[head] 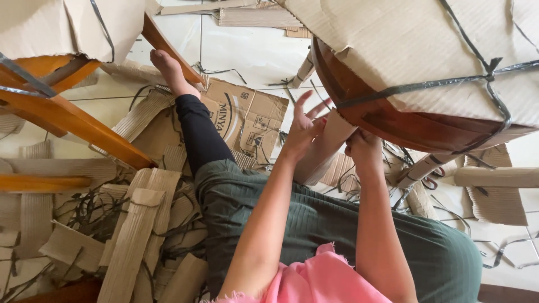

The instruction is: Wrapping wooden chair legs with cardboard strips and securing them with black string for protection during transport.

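I sit on the floor with a wooden chair [393,120] lying in front of me, its seat wrapped in corrugated cardboard [415,39] and tied with black strapping [487,73]. My left hand [303,126] rests with fingers spread against a cardboard-wrapped chair leg [324,148]. My right hand [364,150] is curled around the same leg just under the seat's rim. Part of the leg is hidden behind both hands.
Another wooden chair frame [67,120], partly wrapped, stands at the left. Torn cardboard strips [135,230] and black strap pieces litter the tiled floor. A flattened printed box [247,120] lies under my outstretched leg [196,129]. More wrapped legs [494,177] lie at the right.
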